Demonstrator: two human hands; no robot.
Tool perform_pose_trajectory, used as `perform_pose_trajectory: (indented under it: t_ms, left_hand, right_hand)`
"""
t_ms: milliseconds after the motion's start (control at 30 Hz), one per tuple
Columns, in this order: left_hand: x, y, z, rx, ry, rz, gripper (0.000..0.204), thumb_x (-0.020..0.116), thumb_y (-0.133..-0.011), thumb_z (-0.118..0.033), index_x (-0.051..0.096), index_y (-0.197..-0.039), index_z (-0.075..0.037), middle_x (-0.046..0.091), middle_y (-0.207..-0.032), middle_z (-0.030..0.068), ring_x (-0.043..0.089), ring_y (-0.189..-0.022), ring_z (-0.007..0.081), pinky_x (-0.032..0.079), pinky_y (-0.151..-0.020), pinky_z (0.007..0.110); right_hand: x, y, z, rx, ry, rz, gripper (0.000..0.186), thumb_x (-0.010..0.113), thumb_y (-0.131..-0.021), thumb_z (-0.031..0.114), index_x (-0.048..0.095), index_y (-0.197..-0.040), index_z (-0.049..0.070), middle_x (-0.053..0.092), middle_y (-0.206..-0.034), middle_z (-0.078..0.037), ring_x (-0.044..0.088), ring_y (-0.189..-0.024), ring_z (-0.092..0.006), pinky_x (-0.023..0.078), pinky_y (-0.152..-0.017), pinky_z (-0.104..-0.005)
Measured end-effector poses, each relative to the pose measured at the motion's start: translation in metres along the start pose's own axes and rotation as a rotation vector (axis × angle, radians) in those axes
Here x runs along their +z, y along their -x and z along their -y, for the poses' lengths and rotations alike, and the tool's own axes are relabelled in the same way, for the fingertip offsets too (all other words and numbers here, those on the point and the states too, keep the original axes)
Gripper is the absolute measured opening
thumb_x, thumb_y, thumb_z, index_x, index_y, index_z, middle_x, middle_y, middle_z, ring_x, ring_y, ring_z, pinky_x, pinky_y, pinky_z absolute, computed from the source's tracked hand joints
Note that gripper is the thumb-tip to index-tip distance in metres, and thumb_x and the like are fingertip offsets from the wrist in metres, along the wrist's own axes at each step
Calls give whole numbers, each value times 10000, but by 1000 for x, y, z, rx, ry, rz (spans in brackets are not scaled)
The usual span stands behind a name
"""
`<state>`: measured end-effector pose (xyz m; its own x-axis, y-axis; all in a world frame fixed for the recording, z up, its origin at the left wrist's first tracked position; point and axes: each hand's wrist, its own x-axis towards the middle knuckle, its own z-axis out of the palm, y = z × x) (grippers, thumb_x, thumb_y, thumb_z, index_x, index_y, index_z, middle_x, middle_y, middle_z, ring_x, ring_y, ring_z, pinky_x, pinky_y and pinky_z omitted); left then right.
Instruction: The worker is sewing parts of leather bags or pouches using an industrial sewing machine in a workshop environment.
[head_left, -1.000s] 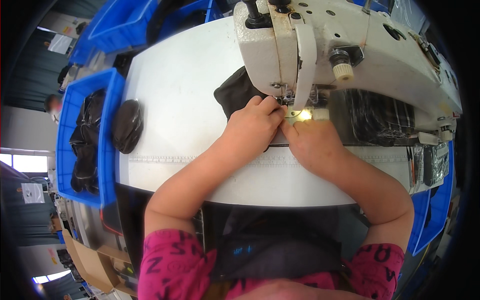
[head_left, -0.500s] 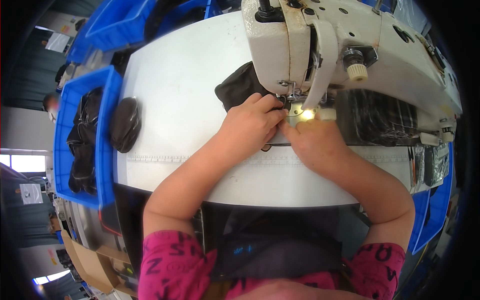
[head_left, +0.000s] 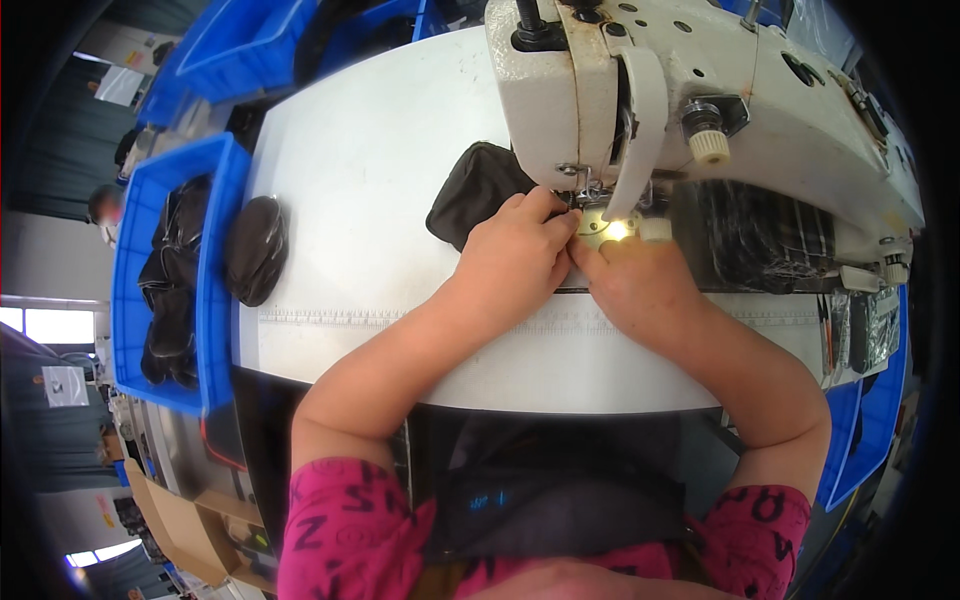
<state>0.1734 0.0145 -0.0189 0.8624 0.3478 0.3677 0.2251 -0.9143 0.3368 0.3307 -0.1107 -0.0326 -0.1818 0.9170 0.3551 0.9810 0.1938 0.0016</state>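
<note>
A black fabric pouch (head_left: 474, 197) lies on the white table, left of the sewing machine's needle area (head_left: 590, 192). My left hand (head_left: 517, 245) is closed on the pouch's right edge, fingertips just beside the presser foot. Close against it, my right hand (head_left: 645, 288) is closed too, its thumb and forefinger nearly meeting the left fingers in front of the lit needle plate (head_left: 606, 225). Whatever the right fingers grip is hidden beneath them. The pouch's edge near the needle is mostly covered by my fingers.
The white sewing machine (head_left: 740, 110) spans the upper right. Dark pieces in clear wrap (head_left: 765, 232) lie beneath its arm. At left are another black pouch (head_left: 257, 250) and a blue bin (head_left: 212, 300) of black pieces. A ruler strip (head_left: 330, 318) runs along the table's front.
My left hand has shifted slightly right and nearer the right hand. More of the black pouch shows beside it, moved a little toward me. My right hand has barely moved.
</note>
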Motion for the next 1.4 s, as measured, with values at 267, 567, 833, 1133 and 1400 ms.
perform_pose_trajectory:
  t_ms: [267, 567, 833, 1133, 1400]
  left_hand:
    - [-9, 2, 2, 33, -69, 31, 303, 752, -779, -69, 741, -1082, -55, 663, -1134, 54, 647, -1023, 247, 583, -781, 369]
    - [-17, 1, 8, 32, 20, 80, 334, 705, -787, -48, 743, -1117, -24, 667, -1146, 77, 650, -1052, 270, 584, -808, 390]
    - [-17, 3, -14, -122, 107, 168, 365, 663, -820, -57, 710, -1176, 10, 620, -1102, 114, 677, -974, 290, 587, -766, 401]
    - [-14, -1, -12, -128, 126, 107, 343, 665, -833, -84, 719, -1154, 25, 632, -1118, 131, 694, -874, 310, 590, -746, 403]
    - [-15, -1, 5, -428, 593, 120, 374, 593, -852, 3, 716, -1202, -45, 632, -1161, 80, 638, -817, 202, 546, -802, 305]
  right_hand:
    - [-4, -2, -1, -37, 6, -19, 360, 662, -782, 108, 697, -1131, 25, 653, -723, -48, 659, -692, -226, 498, -693, -381]
    - [-6, -2, 0, -31, 72, 19, 332, 657, -781, 108, 700, -1098, 18, 645, -711, -44, 659, -685, -230, 507, -693, -388]
    - [-10, -2, -12, -41, 35, 67, 212, 657, -864, 101, 756, -1051, 100, 650, -823, -73, 679, -722, -260, 547, -595, -395]
    - [-9, -4, -13, -33, 25, -31, 293, 653, -769, 70, 696, -1057, 46, 676, -790, -47, 679, -740, -240, 508, -709, -382]
    - [-5, 0, 2, -15, -115, 56, 335, 672, -766, 82, 691, -1091, 5, 663, -1116, -125, 674, -988, -264, 518, -775, -386]
